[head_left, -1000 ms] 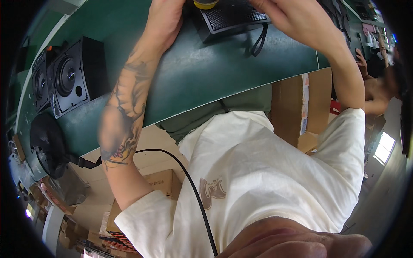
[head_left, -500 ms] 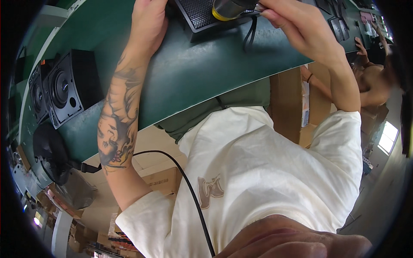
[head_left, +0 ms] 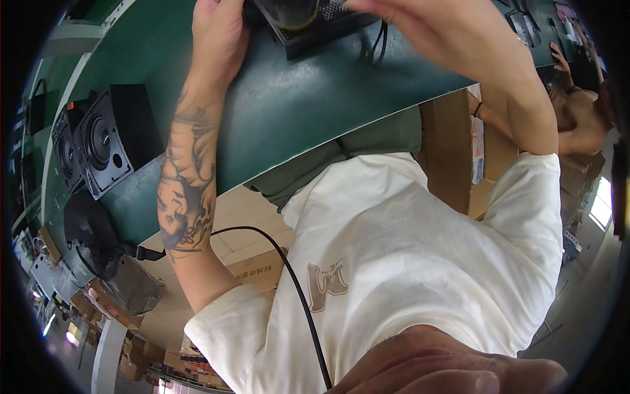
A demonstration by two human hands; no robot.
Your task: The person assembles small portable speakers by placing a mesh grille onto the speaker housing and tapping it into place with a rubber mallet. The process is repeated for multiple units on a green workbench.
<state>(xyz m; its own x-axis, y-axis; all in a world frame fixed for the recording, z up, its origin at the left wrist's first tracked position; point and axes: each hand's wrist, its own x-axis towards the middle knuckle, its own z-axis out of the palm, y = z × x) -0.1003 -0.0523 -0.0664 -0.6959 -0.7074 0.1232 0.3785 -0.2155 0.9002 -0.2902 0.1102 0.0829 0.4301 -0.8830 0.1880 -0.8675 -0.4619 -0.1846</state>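
At the top edge, a black box with a mesh grille [head_left: 331,34] rests on the green bench. A dark cylinder with a yellowish rim [head_left: 293,12] sits over the mesh, blurred and cut off by the picture edge. My left hand [head_left: 220,33] is beside the box's left side; its fingertips are out of the picture. My right hand [head_left: 413,23] is over the box's right side, thumb and fingers drawn together in a pinch. What they hold is cut off above. A thin black cord [head_left: 379,46] hangs off the box's near right side.
Two black speakers [head_left: 102,141] stand on the green bench [head_left: 295,108] at left, near a black bag [head_left: 92,230]. A black cable [head_left: 292,276] crosses my shirt. Cardboard boxes [head_left: 446,148] are below the bench. At right, another person's arm [head_left: 495,121] reaches into a box.
The dark cylinder has shifted left across the mesh, and my right hand has moved left and up. The whole view has shifted slightly; my left hand remains by the box.
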